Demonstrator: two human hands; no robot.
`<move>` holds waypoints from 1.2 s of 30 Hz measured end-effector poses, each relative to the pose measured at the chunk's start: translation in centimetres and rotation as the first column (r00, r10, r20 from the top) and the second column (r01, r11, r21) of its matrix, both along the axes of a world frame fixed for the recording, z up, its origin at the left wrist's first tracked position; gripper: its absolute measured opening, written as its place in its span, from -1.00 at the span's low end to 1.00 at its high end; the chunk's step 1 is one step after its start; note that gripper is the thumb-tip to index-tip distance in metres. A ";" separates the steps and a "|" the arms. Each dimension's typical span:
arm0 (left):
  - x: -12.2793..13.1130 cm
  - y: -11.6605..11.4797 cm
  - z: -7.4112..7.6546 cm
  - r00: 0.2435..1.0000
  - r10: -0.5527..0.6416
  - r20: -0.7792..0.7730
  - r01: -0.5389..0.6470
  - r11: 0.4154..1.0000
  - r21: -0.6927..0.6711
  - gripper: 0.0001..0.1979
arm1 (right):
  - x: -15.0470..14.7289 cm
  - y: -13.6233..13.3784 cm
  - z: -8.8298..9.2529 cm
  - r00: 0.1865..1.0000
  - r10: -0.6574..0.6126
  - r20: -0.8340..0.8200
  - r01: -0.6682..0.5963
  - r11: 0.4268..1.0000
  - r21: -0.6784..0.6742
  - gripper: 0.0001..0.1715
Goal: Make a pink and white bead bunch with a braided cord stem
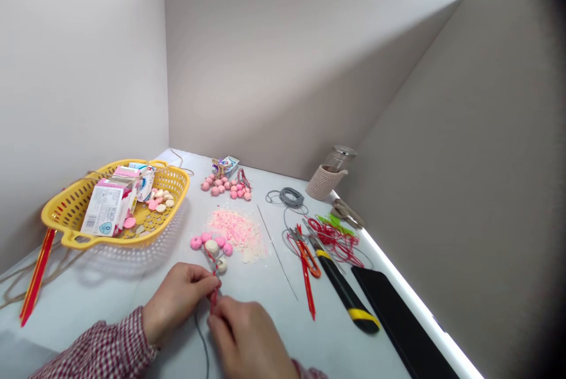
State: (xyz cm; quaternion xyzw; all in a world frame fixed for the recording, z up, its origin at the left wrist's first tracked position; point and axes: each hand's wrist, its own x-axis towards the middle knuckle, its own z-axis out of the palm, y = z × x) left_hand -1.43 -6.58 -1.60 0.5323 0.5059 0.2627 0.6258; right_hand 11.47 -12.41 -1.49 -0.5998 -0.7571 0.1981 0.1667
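My left hand [177, 302] and my right hand [247, 332] meet low in the view, their fingers pinching a red cord [214, 290]. Above the fingers, the cord runs into a loose cluster of pink and white round beads [210, 246] lying on the white table [132, 302]. A thin grey cord [202, 343] trails down beneath my hands. The fingers hide part of the red cord. Just beyond the beads lies a heap of crumbled pink and white material [236, 233].
A yellow plastic basket [132, 170] holds boxes and round pieces. Farther back lie pink beads [225, 186]. To the right are a long needle [276, 252], orange-handled snips [307, 255], red cord [333, 240], a yellow-and-black utility knife [347, 290] and a black pad [398, 326]. Grey walls surround the table.
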 end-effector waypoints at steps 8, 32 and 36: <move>-0.1 -0.7 0.0 0.981 0.162 0.110 -0.142 0.975 -0.174 -0.60 | -2.0 -1.9 -4.0 0.979 0.203 0.030 -0.201 0.919 0.338 -0.64; -1.7 -1.8 1.9 0.708 0.102 -0.699 0.355 0.804 0.477 -0.76 | -0.4 3.2 -0.4 0.724 -0.393 -0.567 0.063 0.856 -0.513 -0.78; -1.3 -3.0 2.0 0.658 0.141 -0.739 0.404 0.763 0.505 -0.74 | -0.8 3.1 -0.5 0.637 -0.468 -0.613 0.094 0.836 -0.541 -0.83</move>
